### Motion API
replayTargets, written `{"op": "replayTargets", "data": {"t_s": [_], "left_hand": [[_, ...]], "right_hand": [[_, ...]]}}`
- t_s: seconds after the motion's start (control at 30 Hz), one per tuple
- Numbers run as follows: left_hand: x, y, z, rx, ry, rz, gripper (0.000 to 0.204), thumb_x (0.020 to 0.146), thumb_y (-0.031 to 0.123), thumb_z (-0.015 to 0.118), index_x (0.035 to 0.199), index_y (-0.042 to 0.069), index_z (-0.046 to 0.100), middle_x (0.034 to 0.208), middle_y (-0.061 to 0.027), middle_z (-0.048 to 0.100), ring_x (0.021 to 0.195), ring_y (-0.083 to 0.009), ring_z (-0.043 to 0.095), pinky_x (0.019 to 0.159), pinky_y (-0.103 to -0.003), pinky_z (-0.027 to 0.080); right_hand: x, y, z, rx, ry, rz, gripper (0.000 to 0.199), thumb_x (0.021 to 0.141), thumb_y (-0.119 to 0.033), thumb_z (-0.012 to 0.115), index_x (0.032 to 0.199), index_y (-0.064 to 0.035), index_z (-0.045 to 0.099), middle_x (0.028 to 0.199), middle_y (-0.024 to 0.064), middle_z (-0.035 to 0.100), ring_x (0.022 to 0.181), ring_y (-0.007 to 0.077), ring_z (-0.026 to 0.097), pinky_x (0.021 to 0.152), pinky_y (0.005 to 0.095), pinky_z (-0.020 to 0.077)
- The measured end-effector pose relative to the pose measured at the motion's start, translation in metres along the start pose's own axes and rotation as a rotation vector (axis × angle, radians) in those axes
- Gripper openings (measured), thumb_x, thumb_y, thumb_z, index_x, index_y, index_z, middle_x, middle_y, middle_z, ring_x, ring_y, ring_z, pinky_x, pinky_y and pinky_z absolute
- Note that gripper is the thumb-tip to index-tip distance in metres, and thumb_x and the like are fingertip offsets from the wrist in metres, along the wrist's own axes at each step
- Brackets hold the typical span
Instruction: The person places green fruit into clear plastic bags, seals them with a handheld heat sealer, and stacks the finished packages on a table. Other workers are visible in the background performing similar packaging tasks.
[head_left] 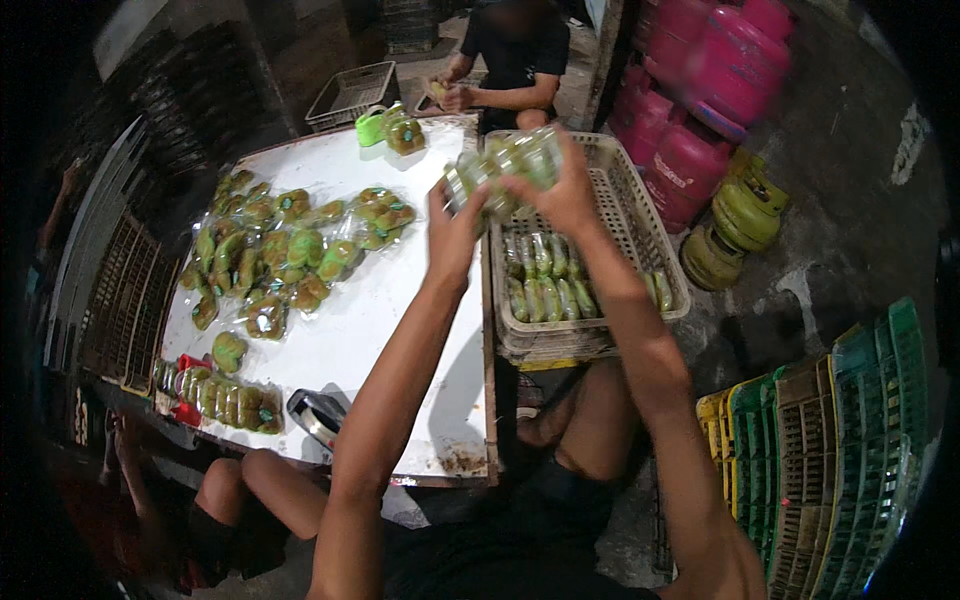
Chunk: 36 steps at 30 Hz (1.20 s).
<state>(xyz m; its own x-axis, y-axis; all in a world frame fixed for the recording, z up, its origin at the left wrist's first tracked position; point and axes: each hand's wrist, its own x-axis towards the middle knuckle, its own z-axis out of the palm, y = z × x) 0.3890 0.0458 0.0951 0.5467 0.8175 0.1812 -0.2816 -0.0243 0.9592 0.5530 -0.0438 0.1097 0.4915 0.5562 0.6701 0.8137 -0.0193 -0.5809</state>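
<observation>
We've got both arms stretched forward, and between them a glossy clear plastic packet of green cakes (505,165), crinkly and catching the light. Our left hand (452,232) pinches its near end with fingers curled, and our right hand (565,190) is wrapped over the top, closed around the far side. The packet hangs right above the near corner of a cream latticed plastic crate (640,220), where more slim green packets (540,285) lie in a row just below our right wrist. Left of our left hand, a smooth white tabletop (400,330) carries a loose heap of bagged round green-brown cakes (275,250). Beyond our hands another person in a dark shirt (515,60) sits working; right of our right arm stand rounded pink gas cylinders (700,100) and stacked green crates (860,440).
</observation>
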Motion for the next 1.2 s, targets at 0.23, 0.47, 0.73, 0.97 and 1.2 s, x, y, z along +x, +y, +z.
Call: {"op": "replayTargets", "data": {"t_s": [0.23,0.47,0.73,0.97,1.2], "left_hand": [[0.053,-0.111,0.142,0.285,-0.403,-0.051,0.086,0.084,0.047,0.072,0.143,-0.004,0.039,0.134,-0.0271,0.046,0.123,-0.0351,0.051,0.102,-0.042,0.044],[-0.007,-0.131,0.073,0.509,-0.663,-0.232,0.081,0.088,0.041,0.070,0.142,-0.010,0.038,0.121,-0.0208,0.063,0.111,-0.0262,0.061,0.098,-0.036,0.047],[-0.107,0.003,-0.140,0.452,-0.464,-0.286,0.046,0.095,0.019,0.066,0.134,-0.002,0.052,0.115,-0.0114,0.068,0.105,-0.0175,0.063,0.094,-0.033,0.050],[-0.267,0.123,-0.333,0.585,0.361,-0.087,0.042,0.100,0.023,0.057,0.133,-0.002,0.052,0.117,-0.0138,0.063,0.107,-0.0216,0.062,0.095,-0.036,0.048],[-0.276,0.159,-0.405,0.604,0.566,-0.029,0.039,0.101,0.022,0.055,0.130,-0.004,0.054,0.117,-0.0144,0.065,0.103,-0.0203,0.064,0.089,-0.033,0.051]], "right_hand": [[-0.010,0.154,-0.112,-0.412,0.099,0.237,0.100,0.072,-0.059,0.079,0.144,-0.0017,0.040,0.144,0.0266,0.041,0.131,0.0420,0.046,0.106,0.0475,0.0409],[-0.061,0.230,-0.115,-0.645,-0.807,0.855,0.105,0.083,-0.083,0.041,0.146,0.0010,0.041,0.136,0.0303,0.052,0.130,0.0389,0.049,0.104,0.0485,0.0436],[-0.047,0.279,-0.051,-0.763,-0.640,0.460,0.074,0.095,-0.062,0.044,0.147,-0.0094,0.043,0.152,0.0230,0.035,0.138,0.0388,0.038,0.112,0.0493,0.0336],[-0.015,0.311,-0.032,-0.890,-1.229,0.782,0.061,0.099,-0.051,0.045,0.130,-0.0010,0.059,0.141,0.0215,0.051,0.127,0.0348,0.051,0.107,0.0465,0.0390],[0.004,0.118,0.087,-0.333,-0.582,0.090,0.056,0.096,-0.040,0.060,0.132,0.0022,0.054,0.132,0.0216,0.058,0.117,0.0348,0.060,0.098,0.0427,0.0472]]}}
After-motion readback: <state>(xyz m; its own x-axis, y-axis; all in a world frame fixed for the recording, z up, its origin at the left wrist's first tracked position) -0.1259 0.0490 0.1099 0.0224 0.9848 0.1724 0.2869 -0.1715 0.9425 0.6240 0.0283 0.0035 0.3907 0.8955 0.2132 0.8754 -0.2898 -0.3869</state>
